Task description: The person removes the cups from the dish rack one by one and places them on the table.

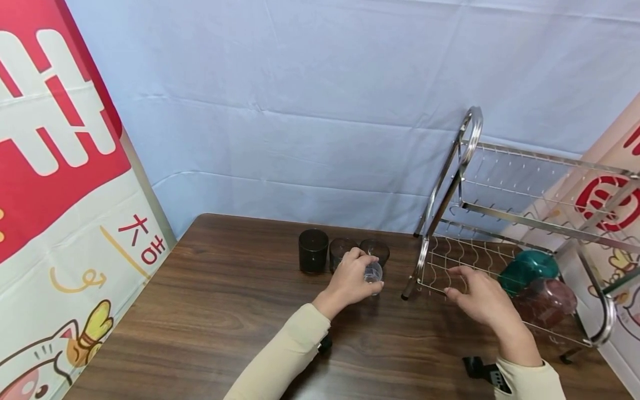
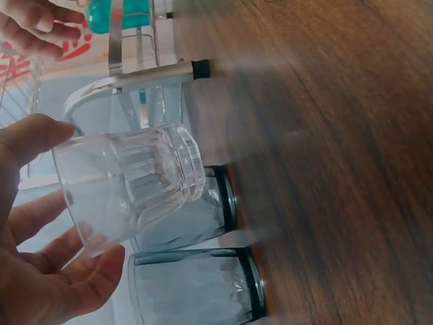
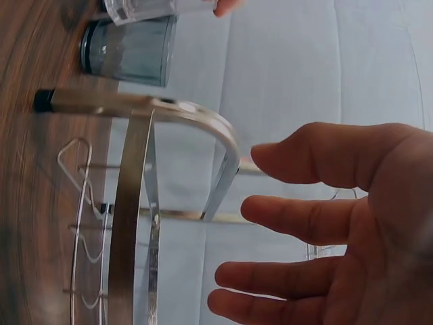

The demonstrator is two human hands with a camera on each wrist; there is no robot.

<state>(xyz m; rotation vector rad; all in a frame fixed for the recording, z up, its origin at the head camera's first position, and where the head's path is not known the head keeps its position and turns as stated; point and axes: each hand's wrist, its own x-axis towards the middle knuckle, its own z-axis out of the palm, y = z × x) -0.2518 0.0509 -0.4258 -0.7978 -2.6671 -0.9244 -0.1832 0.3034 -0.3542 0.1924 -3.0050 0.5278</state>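
In my left hand is a clear glass tumbler, gripped near its rim between thumb and fingers. Its base points down toward the wooden table, slightly tilted. Just behind it stand smoky dark glasses: a tall one at the left, and two shorter ones, the middle one partly covered by the left hand and the right one behind the tumbler. My right hand hangs at the front of the metal dish rack, its fingers spread and holding nothing, as the right wrist view shows.
On the rack's lower shelf, at its right part, lie a teal glass and a reddish glass. An upper wire shelf spans above them. A pale blue cloth hangs behind the table, with a printed red and white cloth at the left.
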